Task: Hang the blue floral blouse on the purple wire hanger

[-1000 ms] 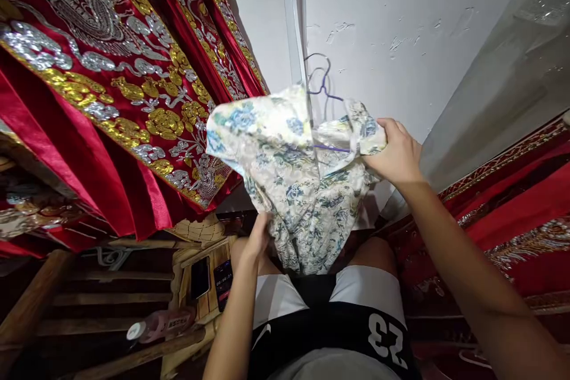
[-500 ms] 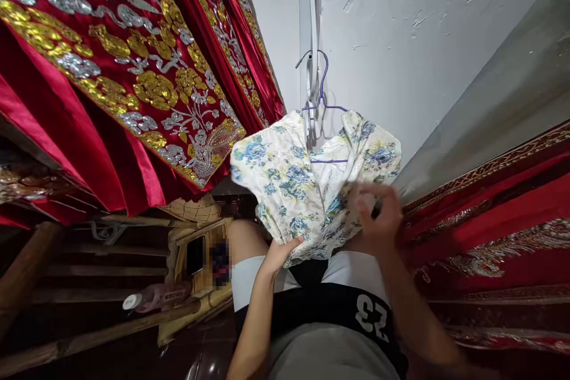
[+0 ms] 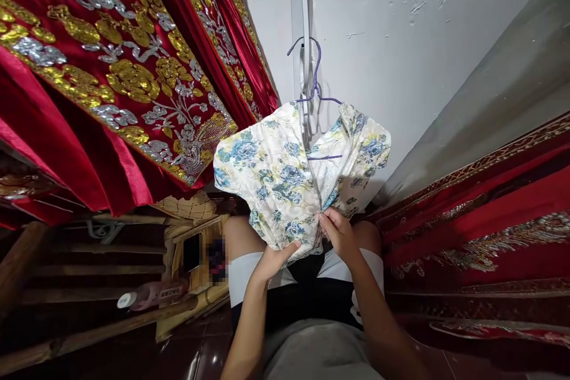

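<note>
A white garment with blue flowers hangs on a purple wire hanger from a white strip on the wall. My left hand grips the garment's lower left edge from below. My right hand pinches the front opening near the middle, fingers closed on the cloth. Both hands sit just above my lap.
Red cloths embroidered in gold and silver hang at the left, and more red embroidered cloth lies at the right. A wooden bench with a phone stands lower left, with a pink bottle beside it.
My right hand left the garment's shoulder, came down and now pinches the front opening. The garment now hangs spread on the hanger. My left hand kept hold of the lower edge.
</note>
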Motion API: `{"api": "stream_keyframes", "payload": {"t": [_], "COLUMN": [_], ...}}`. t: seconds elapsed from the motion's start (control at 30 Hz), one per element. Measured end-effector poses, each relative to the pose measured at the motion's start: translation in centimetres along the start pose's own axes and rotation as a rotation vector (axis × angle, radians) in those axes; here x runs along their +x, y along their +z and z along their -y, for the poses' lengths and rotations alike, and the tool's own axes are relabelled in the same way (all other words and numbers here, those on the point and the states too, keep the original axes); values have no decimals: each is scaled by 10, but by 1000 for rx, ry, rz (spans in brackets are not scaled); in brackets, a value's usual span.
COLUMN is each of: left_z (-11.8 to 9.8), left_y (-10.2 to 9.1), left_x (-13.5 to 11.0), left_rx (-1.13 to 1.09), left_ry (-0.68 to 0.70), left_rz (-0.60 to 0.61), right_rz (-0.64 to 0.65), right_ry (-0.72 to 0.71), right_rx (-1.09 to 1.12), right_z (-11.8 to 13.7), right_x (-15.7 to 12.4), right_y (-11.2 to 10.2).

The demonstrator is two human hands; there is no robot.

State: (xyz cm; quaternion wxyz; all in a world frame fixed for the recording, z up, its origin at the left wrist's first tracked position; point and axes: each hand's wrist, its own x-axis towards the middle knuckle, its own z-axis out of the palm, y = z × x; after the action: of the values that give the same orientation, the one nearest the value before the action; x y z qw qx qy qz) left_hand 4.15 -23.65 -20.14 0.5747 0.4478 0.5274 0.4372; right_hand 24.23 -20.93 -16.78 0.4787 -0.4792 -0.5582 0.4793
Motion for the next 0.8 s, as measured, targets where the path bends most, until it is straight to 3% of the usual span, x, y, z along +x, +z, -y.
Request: {"api": "stream_keyframes", "payload": {"t": [0.07, 0.17, 0.23, 0.27, 0.33, 0.4, 0.43, 0.53, 0.8], "left_z": [6, 17, 21, 22, 19, 14, 11, 5, 15], "left_y": [5, 19, 33, 41, 56, 68, 72, 76, 67], "left_x": [0, -3, -4, -4, 1, 11, 16, 33, 55], "left_rx": [45, 158, 273, 340, 423, 410, 388, 373, 478], "left_ry": [90, 365, 558, 628, 691, 672, 657, 648, 616], "left_rz": [-137, -607, -796, -762, -524, -315, -269, -244, -124], "right_rz": [-25, -47, -29, -5, 52, 139, 184, 232, -9], "right_ry": [33, 105, 136, 144, 152, 153, 154, 116, -24], "right_rx": [91, 180, 201, 198, 163, 98, 66, 21, 176], "right_z": [3, 7, 12, 15, 21, 27, 30, 46, 145], "right_x": [-3, -6, -8, -9, -11, -11, -9, 7, 113], "right_y": [-1, -3, -3, -3, -4, -5, -6, -13, -17]}}
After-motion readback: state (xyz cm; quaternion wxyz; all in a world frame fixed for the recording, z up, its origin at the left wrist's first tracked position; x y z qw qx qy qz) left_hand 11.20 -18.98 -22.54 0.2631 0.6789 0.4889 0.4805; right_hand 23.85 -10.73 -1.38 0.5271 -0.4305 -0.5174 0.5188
